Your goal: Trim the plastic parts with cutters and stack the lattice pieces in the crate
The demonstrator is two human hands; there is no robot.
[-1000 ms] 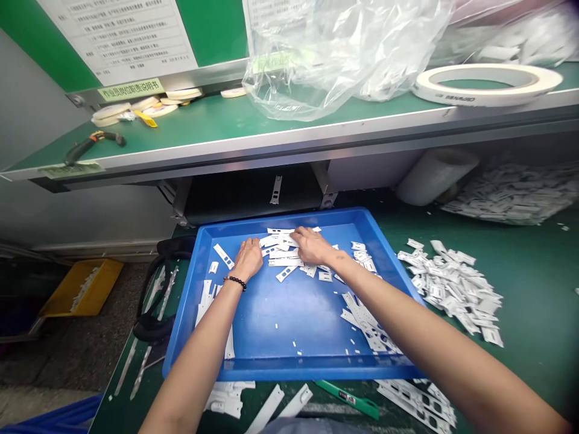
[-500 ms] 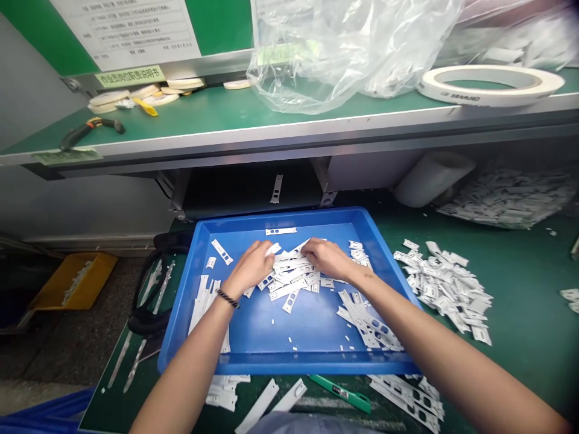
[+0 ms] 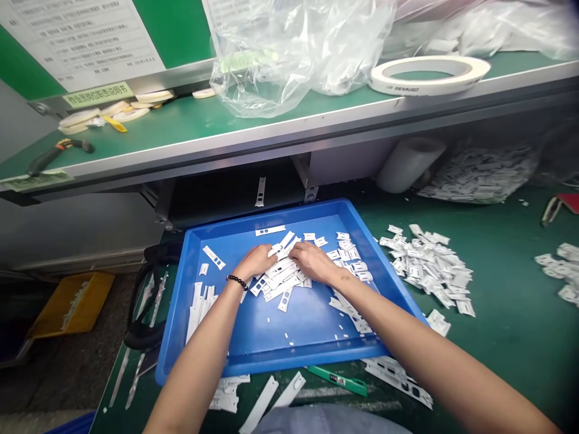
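Both hands are at a loose heap of white plastic strips [image 3: 283, 276] with rectangular cut-outs, in the blue tray [image 3: 307, 357]. My left hand [image 3: 257, 263] has its fingers curled round strips at the heap's left side. At the right side, my right hand [image 3: 312, 261] is bent with its fingertips closed on strips. Fingertips are partly hidden, so how many pieces each hand holds cannot be told. A single strip [image 3: 270, 230] lies behind the heap, and another strip [image 3: 213, 257] lies to its left. Short white pieces [image 3: 346, 250] are gathered along the tray's right wall.
A pile of short white pieces [image 3: 429, 265] lies right of the tray. A green-handled tool [image 3: 337, 381] and more strips [image 3: 400, 381] are at the front. Overhead runs a shelf [image 3: 181, 138] with a tape roll [image 3: 429, 75], plastic bags [image 3: 271, 66] and pliers [image 3: 58, 154].
Both hands drew the heap from the tray's back toward its middle, leaving one strip by the back wall. The heap now lies more slanted between them. The camera has turned slightly right.
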